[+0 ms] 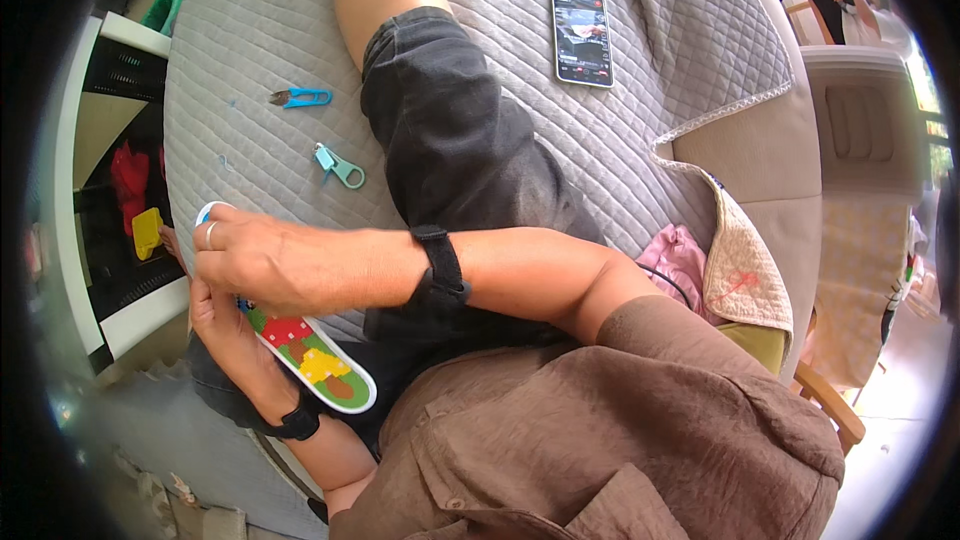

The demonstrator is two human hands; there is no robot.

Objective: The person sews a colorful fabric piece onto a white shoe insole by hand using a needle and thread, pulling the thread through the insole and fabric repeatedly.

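A long insole-shaped piece (324, 366) with a white rim shows a cross-stitched pattern in green, red, yellow and brown. My left hand (223, 319) holds it from the lower side. Over its far end lies my right hand (251, 255), a ring on one finger and the fingers curled; the fingertips and anything between them are hidden. Both wrists wear black bands. Beyond the hands, blue thread snips (304, 97) rest on the grey quilted cover (255, 37). Nearer is a teal zipper-pull-shaped tool (341, 167) with a ring end. A bit of thread (224, 162) lies left of it.
A phone (583, 34) with its screen lit lies on the cover beyond my bent leg. Pink cloth (675, 262) is bunched near my elbow. At left stands a white-framed black unit (124, 120) with red and yellow things. Another person (874, 15) is at the upper right.
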